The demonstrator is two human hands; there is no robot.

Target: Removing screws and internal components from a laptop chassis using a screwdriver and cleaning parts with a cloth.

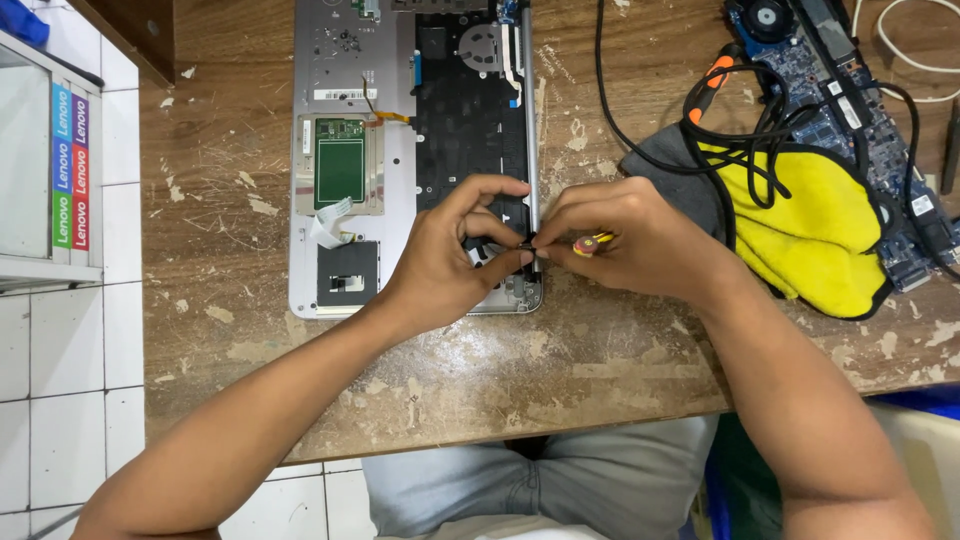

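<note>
On the scarred wooden bench [560,370] lies an opened laptop shell [340,90], inner side up. My left hand [445,260] rests on its near right corner, fingers narrowed on a small dark part by the hinge bar [527,120]. My right hand [640,240] meets it there, fingers closed round a red-and-yellow screwdriver [590,243]. Further right sit a yellow cloth [820,240], black cables [750,130] and a blue board [850,80].

A yellow cloth [815,235] (under black cables [745,140]) beside a blue circuit board [850,90].
</note>
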